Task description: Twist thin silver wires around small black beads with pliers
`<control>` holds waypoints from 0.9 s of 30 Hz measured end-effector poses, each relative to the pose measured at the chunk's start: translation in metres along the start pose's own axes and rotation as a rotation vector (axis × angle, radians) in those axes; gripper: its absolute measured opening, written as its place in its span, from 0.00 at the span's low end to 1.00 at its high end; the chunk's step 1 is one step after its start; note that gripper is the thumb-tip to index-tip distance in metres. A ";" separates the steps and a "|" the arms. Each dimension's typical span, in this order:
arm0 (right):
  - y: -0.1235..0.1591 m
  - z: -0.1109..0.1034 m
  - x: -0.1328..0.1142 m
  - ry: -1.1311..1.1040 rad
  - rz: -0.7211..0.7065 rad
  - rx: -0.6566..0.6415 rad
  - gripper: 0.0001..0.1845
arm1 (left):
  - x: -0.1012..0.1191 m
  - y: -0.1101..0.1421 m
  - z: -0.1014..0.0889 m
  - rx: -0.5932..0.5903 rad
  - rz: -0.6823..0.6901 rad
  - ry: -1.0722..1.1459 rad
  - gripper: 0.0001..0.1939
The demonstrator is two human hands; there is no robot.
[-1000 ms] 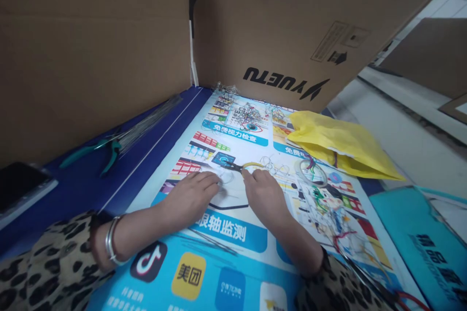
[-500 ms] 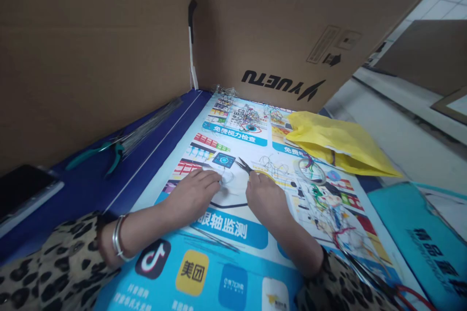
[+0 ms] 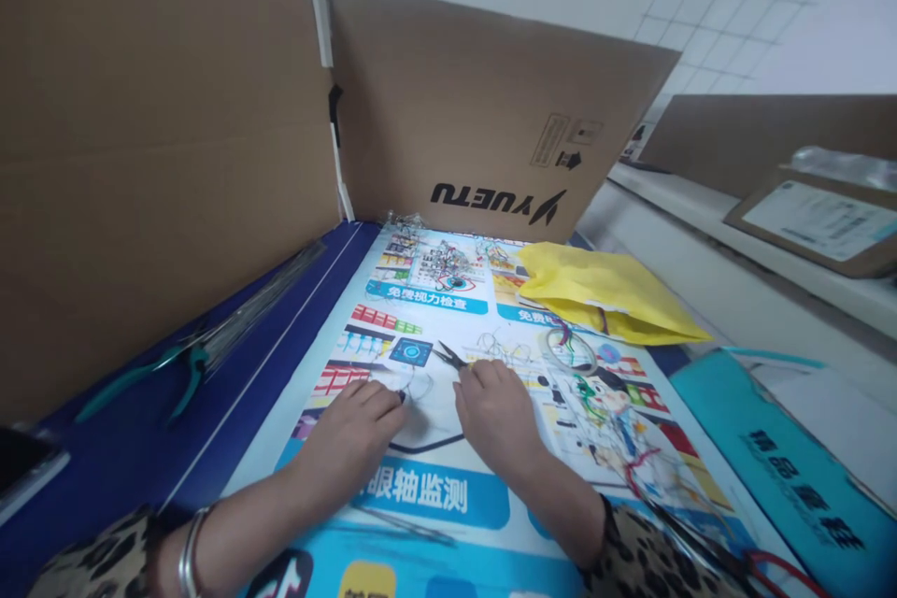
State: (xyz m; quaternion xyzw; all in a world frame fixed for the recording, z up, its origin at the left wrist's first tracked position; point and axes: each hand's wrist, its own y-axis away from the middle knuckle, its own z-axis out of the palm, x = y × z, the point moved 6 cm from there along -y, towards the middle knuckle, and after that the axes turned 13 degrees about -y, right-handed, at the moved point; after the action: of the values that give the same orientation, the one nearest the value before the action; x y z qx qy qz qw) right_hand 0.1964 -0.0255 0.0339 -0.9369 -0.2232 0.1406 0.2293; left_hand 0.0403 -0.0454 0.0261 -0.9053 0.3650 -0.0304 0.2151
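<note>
My left hand (image 3: 357, 439) is closed over the printed poster sheet, fingertips pinched together. A thin wire (image 3: 422, 385), faint and curved, comes out at its fingertips beside a small dark bit. My right hand (image 3: 499, 420) grips small pointed pliers (image 3: 450, 356); their dark jaws stand apart and point up and left, away from the wire. Yellow handles are mostly covered by the fingers. Past the pliers' tips is a blue square (image 3: 411, 352) with a circle on it. Several loose straight wires (image 3: 403, 523) lie in front of both hands.
Cardboard walls (image 3: 448, 103) stand behind and at left. Green-handled pliers (image 3: 189, 383) lie near a wire bundle (image 3: 270, 299). At right are a tape roll (image 3: 571, 350), a yellow bag (image 3: 617, 290), a teal packet (image 3: 771, 458) and red-handled scissors (image 3: 721, 556). Tangled wires (image 3: 448, 262) lie farther back.
The view has tilted upward, showing more wall. My right hand has drawn the pliers back from the wire near my left fingertips, and their jaws have opened. My left hand keeps its pinch.
</note>
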 end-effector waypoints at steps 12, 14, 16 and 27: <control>0.017 0.002 -0.051 -0.317 -0.293 0.039 0.10 | 0.001 0.005 0.005 0.060 -0.012 0.140 0.10; 0.018 0.005 -0.050 -0.308 -0.297 0.033 0.11 | 0.002 0.004 0.000 0.109 -0.015 0.150 0.13; 0.019 0.006 -0.050 -0.302 -0.302 0.035 0.12 | 0.003 0.003 -0.005 0.158 -0.008 0.143 0.14; 0.019 0.008 -0.043 -0.329 -0.208 0.042 0.15 | 0.000 0.000 -0.020 0.200 0.018 0.075 0.13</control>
State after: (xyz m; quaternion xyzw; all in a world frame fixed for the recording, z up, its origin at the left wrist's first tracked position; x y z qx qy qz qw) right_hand 0.1626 -0.0582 0.0248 -0.8682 -0.3501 0.2720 0.2227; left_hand 0.0365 -0.0528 0.0439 -0.8743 0.3759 -0.0984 0.2908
